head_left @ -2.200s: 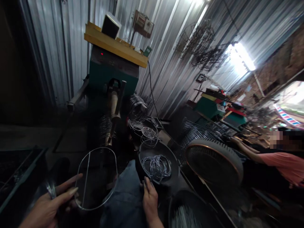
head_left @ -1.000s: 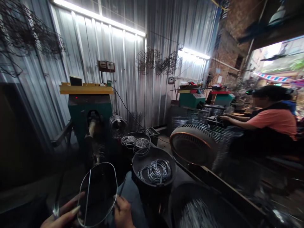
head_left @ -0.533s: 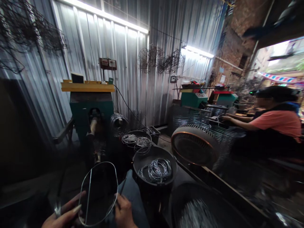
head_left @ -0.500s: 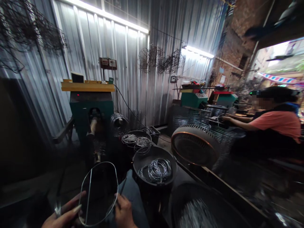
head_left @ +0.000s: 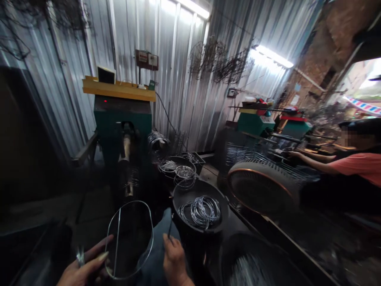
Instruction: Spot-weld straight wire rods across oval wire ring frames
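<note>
Well, the hoop (head_left: 152, 232) stands low in front of you, close below the tip (head_left: 128, 190) of the machine (head_left: 113, 119), its straight bar (head_left: 118, 238) set toward the left side. Your left hand (head_left: 82, 271) pinches the hoop's left edge between thumb and fingers and also carries a shiny wire bundle (head_left: 80, 256); with both in one grasp, the bundle could slip, and the hoop could swivel, being held on one side only. The bar might get knocked askew if its ends are loosely joined, which you can't judge here. Your right hand (head_left: 175, 257) is curled round a slim dark tool (head_left: 170, 230), apart from the hoop and over your knee (head_left: 160, 232), so a careless swing could jab your leg. Whether the hoop touches the tip or merely sits in line with it, you can't tell. The left fingers behind the wire sink into shadow, and your palm covers the tool's lower end. Farther out, the rings (head_left: 205, 212) in the bin (head_left: 190, 191) lie overlapped and could snag if lifted; nearer you, the rods (head_left: 247, 270) are blurred and cut off below, as is a co-worker's sleeve (head_left: 358, 165) at the right edge.
</note>
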Demonstrator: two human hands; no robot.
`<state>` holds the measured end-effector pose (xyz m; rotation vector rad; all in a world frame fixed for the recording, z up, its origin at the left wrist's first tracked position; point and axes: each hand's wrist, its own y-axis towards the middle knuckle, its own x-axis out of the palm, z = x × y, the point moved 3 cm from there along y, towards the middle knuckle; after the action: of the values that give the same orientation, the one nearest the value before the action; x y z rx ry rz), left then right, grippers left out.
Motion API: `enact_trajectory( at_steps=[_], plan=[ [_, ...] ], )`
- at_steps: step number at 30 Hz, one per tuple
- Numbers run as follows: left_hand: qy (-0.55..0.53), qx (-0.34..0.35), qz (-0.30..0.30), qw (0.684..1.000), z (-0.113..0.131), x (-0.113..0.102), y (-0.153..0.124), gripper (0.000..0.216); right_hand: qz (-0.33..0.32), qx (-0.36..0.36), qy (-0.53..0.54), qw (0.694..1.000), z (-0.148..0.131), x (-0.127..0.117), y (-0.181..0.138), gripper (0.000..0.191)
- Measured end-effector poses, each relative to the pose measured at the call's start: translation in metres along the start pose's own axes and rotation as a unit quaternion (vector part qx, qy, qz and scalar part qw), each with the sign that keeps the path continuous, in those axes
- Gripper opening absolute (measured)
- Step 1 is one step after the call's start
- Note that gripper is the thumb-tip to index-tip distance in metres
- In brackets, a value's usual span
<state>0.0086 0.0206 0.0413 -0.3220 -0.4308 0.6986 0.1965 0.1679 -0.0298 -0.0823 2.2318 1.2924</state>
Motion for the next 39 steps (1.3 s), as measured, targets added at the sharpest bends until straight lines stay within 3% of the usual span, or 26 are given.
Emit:
enact_trajectory(
  at_steps=[3,8,11,14,16,18,26,39],
  plan=[
    [-0.012,-0.014,0.007,1.0,0.008,-0.007,0.011,0.07,0.001,0.019,-0.006,1.0,0.003,-0.001,-0.005,0.044],
    [-0.029,0.039,0.027,0.998,0.011,-0.023,0.046,0.058,-0.126,0.061,0.074,0.987,-0.001,0.0,0.012,0.037],
    [-0.039,0.023,0.039,0.998,0.003,-0.035,0.061,0.053,-0.248,-0.018,0.112,0.962,-0.024,0.005,0.041,0.038],
    [-0.046,0.021,0.04,0.998,0.0,-0.042,0.066,0.051,-0.351,-0.102,0.076,0.928,-0.054,0.012,0.066,0.047],
    [-0.049,0.025,0.038,0.998,0.001,-0.044,0.068,0.049,-0.401,-0.148,0.04,0.903,-0.069,0.022,0.076,0.053],
    [-0.049,0.027,0.033,0.998,0.003,-0.046,0.071,0.048,-0.434,-0.183,0.021,0.882,-0.077,0.034,0.081,0.048],
    [-0.044,0.024,-0.018,0.999,0.006,-0.059,0.074,0.044,-0.493,-0.254,0.034,0.831,-0.072,0.055,0.085,0.032],
    [-0.057,0.018,-0.04,0.997,0.014,-0.059,0.075,0.046,-0.499,-0.286,0.022,0.818,-0.077,0.055,0.103,0.029]
  ],
)
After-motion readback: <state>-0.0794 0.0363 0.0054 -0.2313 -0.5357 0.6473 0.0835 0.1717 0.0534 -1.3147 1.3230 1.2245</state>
